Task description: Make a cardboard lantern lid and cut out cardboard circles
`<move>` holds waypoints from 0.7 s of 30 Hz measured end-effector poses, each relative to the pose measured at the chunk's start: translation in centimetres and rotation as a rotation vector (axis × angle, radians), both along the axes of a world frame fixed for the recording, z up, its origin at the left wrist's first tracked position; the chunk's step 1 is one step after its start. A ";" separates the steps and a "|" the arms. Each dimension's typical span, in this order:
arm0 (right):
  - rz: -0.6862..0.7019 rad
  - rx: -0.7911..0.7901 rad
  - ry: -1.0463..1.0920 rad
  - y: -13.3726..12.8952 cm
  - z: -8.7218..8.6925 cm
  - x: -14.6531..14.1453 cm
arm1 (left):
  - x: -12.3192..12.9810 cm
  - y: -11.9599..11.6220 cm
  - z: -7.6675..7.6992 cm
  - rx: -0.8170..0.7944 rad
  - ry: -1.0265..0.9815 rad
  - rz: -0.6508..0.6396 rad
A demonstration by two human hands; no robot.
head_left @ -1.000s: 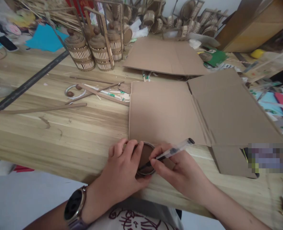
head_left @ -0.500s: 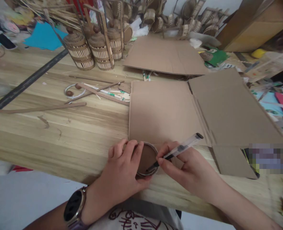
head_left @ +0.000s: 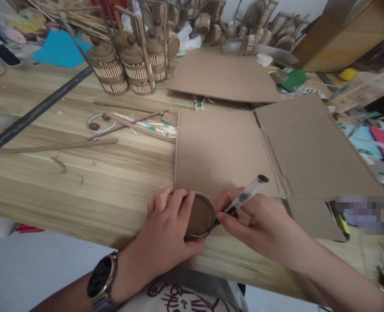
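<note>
Brown cardboard filled the inside of a round ring (head_left: 213,205) that lay near the front edge of the wooden table (head_left: 49,186); whether that was its own base or a sheet below could not be told. The left hand (head_left: 169,227) hid the ring's left side, its fingers bent close together over the rim and its thumb at the lower edge. The right hand (head_left: 257,223) pinched a clear-barrelled pen (head_left: 246,194) between thumb and forefinger, the tip by the ring's right rim.

Farther left, a white hoop (head_left: 101,131) held one brown ball (head_left: 94,126), with a second ball (head_left: 106,117) at its upper rim. Three lidded, lantern-like cylinders (head_left: 139,69) stood beyond, their lids hiding whatever was inside.

Just past the ring, a creased cardboard sheet (head_left: 216,149) spread across the table, its left edge against a heap of thin sticks (head_left: 164,128). Behind it lay another cardboard piece (head_left: 222,76). A dark ruler (head_left: 39,111) slanted across the left side, and a large carton (head_left: 351,43) filled the far right corner.
</note>
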State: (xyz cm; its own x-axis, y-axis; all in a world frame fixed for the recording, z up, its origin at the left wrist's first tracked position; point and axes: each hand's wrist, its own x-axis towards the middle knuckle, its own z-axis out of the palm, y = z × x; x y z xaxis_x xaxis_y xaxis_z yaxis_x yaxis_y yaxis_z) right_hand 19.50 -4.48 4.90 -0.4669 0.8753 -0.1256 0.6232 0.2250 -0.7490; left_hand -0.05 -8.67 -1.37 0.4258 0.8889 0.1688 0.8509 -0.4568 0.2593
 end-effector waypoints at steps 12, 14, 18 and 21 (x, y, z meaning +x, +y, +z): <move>0.074 -0.006 -0.056 0.5 0.5 -1.0 | 0.0 0.0 -0.1 -0.030 0.013 0.008; 0.075 -0.003 -0.079 0.9 1.0 -0.8 | 0.1 0.0 -0.1 -0.032 0.018 0.010; 0.057 0.016 -0.091 1.4 1.7 -0.9 | 0.1 0.1 0.0 -0.036 0.026 0.014; 0.097 0.010 -0.075 1.3 1.4 -1.3 | 0.0 0.0 0.0 -0.037 0.020 0.010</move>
